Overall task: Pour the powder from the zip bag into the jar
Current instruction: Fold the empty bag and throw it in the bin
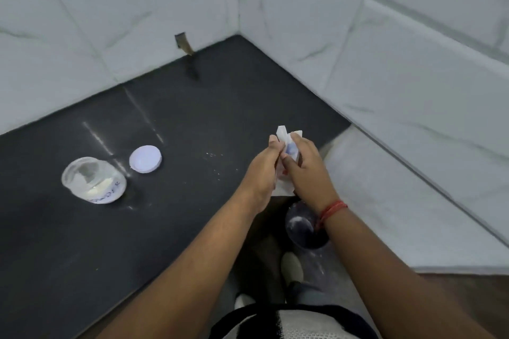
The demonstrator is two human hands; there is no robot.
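The one piece of writing sits on the jar [93, 180]: a white label on its near side carries hand-lettered blue capitals that seem to spell "POWDER", though only the last letters, "DER", come through clearly. There is one jar, clear and open-topped, standing upright on the black counter [179, 124] at the left, with a low layer of white powder [100, 184] inside. One round white lid [145, 159] lies flat just beside the jar, to its right and a little farther back, not touching it. One zip bag [283, 140], small and white, is held up over the counter's right part, well apart from the jar; a blue mark shows on it between the fingers, too blurred to read. Two hands hold it. The left hand [261, 170] is closed around the bag's left side, thumb up near the top edge. The right hand [305, 168] is pinched on the bag's right side, its fingers folded over the front; a red thread band [332, 210] circles that wrist. A few white specks [213, 155] are scattered on the counter between the lid and the hands. Below the right wrist stands one dark round container [303, 228], dusted white inside; what it is I cannot tell. White marbled tiles [358, 49] line both walls at the corner.
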